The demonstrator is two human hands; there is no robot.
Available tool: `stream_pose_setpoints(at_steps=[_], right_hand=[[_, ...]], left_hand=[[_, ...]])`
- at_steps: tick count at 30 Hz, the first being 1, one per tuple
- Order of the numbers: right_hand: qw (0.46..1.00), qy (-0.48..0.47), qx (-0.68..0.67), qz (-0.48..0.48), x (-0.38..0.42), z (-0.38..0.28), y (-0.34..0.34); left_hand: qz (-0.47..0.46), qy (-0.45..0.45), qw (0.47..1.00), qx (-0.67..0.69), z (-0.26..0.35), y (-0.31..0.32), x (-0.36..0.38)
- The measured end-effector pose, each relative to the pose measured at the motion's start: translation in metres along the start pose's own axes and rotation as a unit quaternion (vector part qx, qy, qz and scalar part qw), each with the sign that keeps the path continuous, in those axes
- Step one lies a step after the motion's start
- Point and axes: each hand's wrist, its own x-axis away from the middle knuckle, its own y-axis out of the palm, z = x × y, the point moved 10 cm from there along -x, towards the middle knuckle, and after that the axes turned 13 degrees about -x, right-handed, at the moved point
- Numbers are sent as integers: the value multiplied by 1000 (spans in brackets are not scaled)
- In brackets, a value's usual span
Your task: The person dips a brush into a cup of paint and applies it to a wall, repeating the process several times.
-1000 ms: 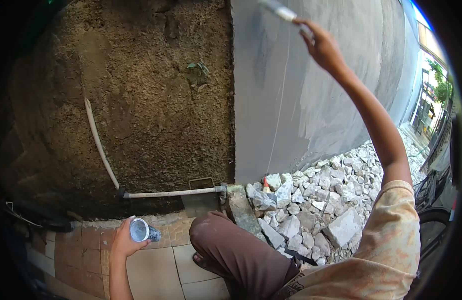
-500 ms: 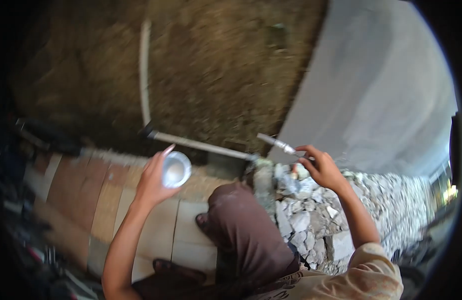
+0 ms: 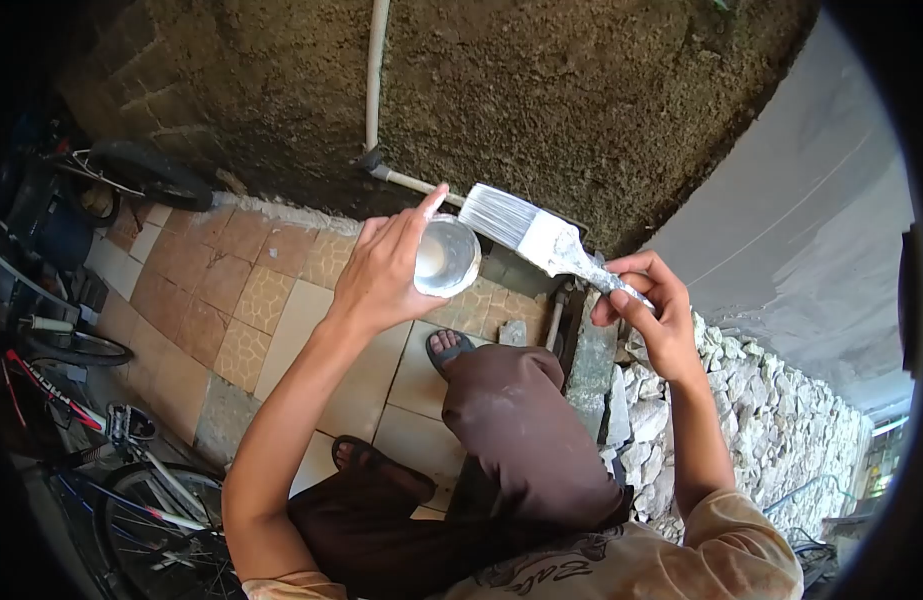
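My left hand [image 3: 386, 262] is wrapped round a small cup [image 3: 463, 262] with some whitish liquid at the bottom, its mouth tilted toward me. In my right hand [image 3: 653, 305] is a wide paintbrush [image 3: 551, 243], gripped by its white-smeared handle between thumb and fingers. The bristles are coated white and point up and left, close beside the cup's rim. Both hands are raised in front of the rough brown wall, above my bent knee.
A pale pipe [image 3: 374, 80] runs down the brown wall [image 3: 541, 100] and bends right at a dark elbow. A smooth grey wall [image 3: 781, 230] stands at right, above a heap of broken stones [image 3: 726, 410]. Bicycles [image 3: 151, 500] crowd the left side of the tiled floor [image 3: 216, 290].
The paintbrush has come nearer the cup and turned its broad face to view. My left hand and the cup have shifted right and up in the picture as the view swung.
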Motion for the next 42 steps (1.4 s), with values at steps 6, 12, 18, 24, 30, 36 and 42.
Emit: stream_pose_setpoints(at_steps=[6,12,18,24,30,36,42], right_hand=[[971,-77,221,-58,-5,-21,28],[894,-191,361,-185,-24,-28,85],[843,-218,444,-213,-37,-3,112],[931,-118,306,-159,-34,6,70],[977,-20,206,-47,-7,52,6],[955,-117,264,-66,26,77,17],[937,-159,298,-88,36,72,24]], left_hand=[[-43,-5,999,1,3,20,4],[-44,57,997,-12,29,31,7],[-51,69,996,-28,38,33,11],[-107,54,992,-40,35,46,15],[-177,19,983,-38,27,64,17],[-260,33,965,15,47,111,32],[-299,56,953,-3,60,138,31]])
